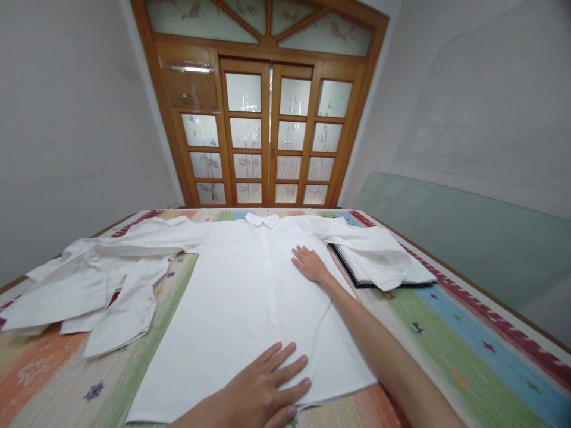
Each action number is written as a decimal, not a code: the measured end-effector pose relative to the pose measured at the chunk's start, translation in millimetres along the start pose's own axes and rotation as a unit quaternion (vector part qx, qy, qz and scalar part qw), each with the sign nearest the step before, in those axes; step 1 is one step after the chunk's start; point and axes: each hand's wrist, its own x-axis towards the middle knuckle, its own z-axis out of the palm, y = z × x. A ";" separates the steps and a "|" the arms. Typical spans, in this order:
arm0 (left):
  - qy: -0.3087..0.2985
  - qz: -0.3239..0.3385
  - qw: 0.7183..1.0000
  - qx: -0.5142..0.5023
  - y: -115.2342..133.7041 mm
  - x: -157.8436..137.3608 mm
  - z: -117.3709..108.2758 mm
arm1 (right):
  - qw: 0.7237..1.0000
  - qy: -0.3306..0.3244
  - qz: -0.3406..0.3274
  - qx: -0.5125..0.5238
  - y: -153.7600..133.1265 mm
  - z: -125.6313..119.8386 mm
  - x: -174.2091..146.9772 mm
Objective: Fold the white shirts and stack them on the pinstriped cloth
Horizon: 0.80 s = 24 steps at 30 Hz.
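Observation:
A white button-up shirt (218, 303) lies spread out front side up, its collar (262, 220) at the far end and its hem towards me. My left hand (272, 386) rests with fingers spread near the hem, just right of the button line. Farther up, my right hand (308, 263) lies flat on the chest of the shirt, on the right side. Neither hand holds anything. Some creases run through the fabric between the two hands. The right sleeve (379, 252) lies partly over a folded stack.
More white garments (84, 291) lie loosely heaped at the left, touching the shirt's left sleeve. A folded stack of white and black cloth (417, 272) sits at the right. A patterned, multicoloured cloth (446, 339) covers the surface. Behind stand wooden doors (270, 131) between pale walls.

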 end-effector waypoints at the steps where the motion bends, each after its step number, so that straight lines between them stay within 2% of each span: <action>1: -0.006 0.000 1.000 0.001 0.0 -0.1 0.0 | 1.000 0.006 -0.001 0.006 2.9 0.4 -1.9; 4: -0.004 -0.001 1.000 0.001 -0.6 -1.1 2.4 | 1.000 0.023 0.008 0.018 11.0 2.3 -5.7; 12: 0.046 0.009 0.999 0.008 1.7 -3.6 14.5 | 0.997 0.048 0.048 0.020 23.6 8.6 -12.6; 17: 0.038 0.008 0.999 0.016 12.0 -2.7 10.4 | 0.997 0.050 0.056 0.022 26.7 10.6 -23.8; 24: 0.072 0.010 0.997 0.038 15.5 -1.3 11.5 | 0.997 0.054 0.059 0.015 23.3 6.5 -31.1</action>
